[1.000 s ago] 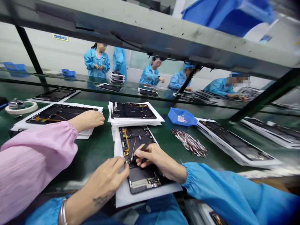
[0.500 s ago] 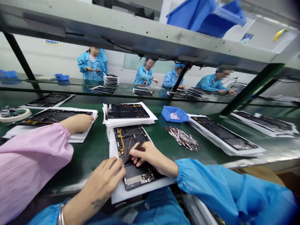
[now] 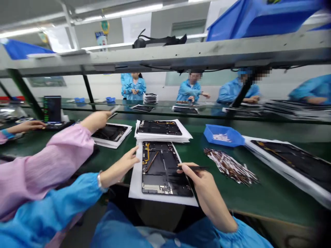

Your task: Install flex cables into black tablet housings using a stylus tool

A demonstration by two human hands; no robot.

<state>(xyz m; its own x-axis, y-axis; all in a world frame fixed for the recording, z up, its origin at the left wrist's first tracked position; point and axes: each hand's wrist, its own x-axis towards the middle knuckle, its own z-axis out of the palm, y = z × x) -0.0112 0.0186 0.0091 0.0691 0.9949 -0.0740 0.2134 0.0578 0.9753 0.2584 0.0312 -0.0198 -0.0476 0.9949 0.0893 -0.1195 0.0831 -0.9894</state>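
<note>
A black device housing (image 3: 177, 181) with a yellow flex cable (image 3: 147, 155) along its left side lies on a white sheet (image 3: 136, 182) in front of me. Black tweezers (image 3: 198, 167) are pinched in my right hand (image 3: 207, 187) over the housing's right edge, tips pointing left. My left hand (image 3: 120, 168) is at the sheet's left edge with its fingers spread and nothing in them. It is too blurred to tell whether the fingertips touch the sheet.
Behind the housing is a stack of housings and sheets (image 3: 162, 137). To the right are a blue bin (image 3: 222, 134), a pile of brown and white strips (image 3: 230, 167) and another stack (image 3: 289, 155). A co-worker's pink sleeve (image 3: 62, 151) reaches in from the left. Overhead runs a shelf (image 3: 160, 57).
My left hand has moved off the housing to its left edge and opened. My right hand has drawn back rightward with the tweezers. The view has swung left, and the co-worker's arm reaches farther forward.
</note>
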